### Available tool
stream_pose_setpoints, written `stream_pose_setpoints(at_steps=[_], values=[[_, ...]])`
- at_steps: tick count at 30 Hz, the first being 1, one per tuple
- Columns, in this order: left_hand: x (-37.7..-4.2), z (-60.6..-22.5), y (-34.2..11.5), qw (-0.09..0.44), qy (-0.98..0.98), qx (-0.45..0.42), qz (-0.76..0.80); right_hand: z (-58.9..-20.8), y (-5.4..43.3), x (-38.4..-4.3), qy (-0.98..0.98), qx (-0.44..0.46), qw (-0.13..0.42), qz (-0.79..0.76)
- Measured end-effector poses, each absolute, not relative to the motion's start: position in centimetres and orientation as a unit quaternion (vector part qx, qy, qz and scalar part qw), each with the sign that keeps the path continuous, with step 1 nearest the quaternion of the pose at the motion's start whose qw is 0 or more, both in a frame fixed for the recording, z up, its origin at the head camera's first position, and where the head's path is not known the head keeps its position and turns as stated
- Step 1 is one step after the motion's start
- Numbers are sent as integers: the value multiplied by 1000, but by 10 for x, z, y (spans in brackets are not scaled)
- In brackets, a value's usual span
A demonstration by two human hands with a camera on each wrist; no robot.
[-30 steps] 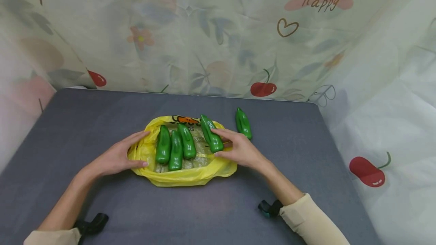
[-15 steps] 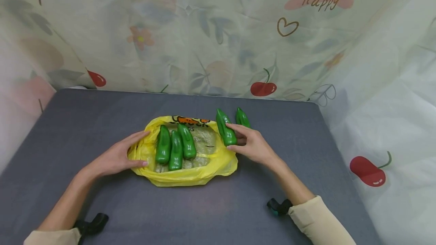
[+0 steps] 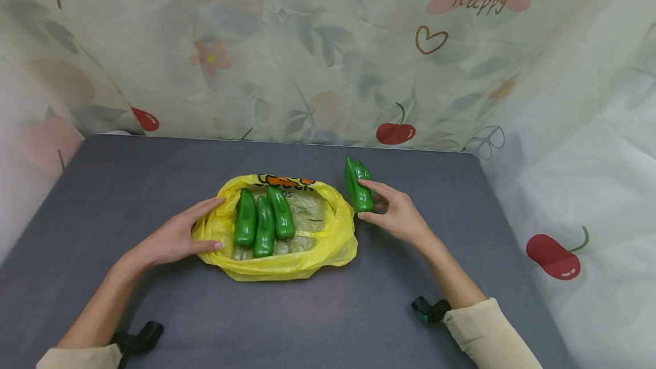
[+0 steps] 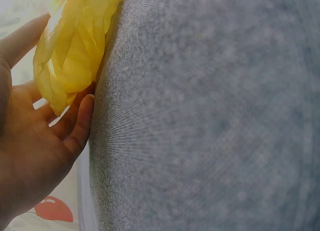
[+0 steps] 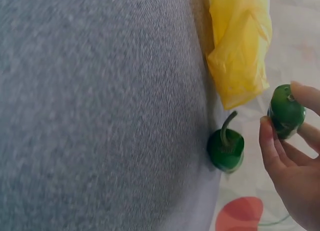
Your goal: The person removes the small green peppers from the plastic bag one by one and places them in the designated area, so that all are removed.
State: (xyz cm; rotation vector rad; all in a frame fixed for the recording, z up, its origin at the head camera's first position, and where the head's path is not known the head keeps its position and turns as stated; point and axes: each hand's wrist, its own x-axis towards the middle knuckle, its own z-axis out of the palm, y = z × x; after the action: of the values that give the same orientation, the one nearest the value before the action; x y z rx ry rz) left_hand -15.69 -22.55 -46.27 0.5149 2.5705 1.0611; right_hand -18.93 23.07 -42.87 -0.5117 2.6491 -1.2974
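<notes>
My right hand [image 3: 400,216] pinches a green pepper [image 3: 358,189] above the table, just right of the yellow plastic bag [image 3: 340,244]. In the right wrist view, thumb and fingertips grip the held pepper's blunt end. A second pepper with a curved stem [image 5: 226,153] lies on the table below it; the head view shows it mostly hidden behind the held one. Several green peppers [image 3: 263,226] lie side by side in the bag's wide mouth. At the bag's left end, my left hand [image 3: 176,236] holds the rim, its fingers curved round the plastic in the left wrist view.
A dark grey cloth [image 3: 307,323] covers the table. Behind it hangs a pale patterned curtain [image 3: 318,61], with a white sheet at the right side. Black wrist mounts [image 3: 138,337] sit on both forearms.
My right hand has carried the pepper out of the bag, over its right rim and rightward, to in front of the pepper on the table. The left hand and bag stay in place.
</notes>
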Motion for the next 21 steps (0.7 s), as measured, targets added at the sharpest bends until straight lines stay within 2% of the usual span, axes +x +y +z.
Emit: stream_pose_setpoints(at_steps=[21], values=[[-157,-463,-227,156,896,185,373,-433,255,-196,906,-125,38,-402]])
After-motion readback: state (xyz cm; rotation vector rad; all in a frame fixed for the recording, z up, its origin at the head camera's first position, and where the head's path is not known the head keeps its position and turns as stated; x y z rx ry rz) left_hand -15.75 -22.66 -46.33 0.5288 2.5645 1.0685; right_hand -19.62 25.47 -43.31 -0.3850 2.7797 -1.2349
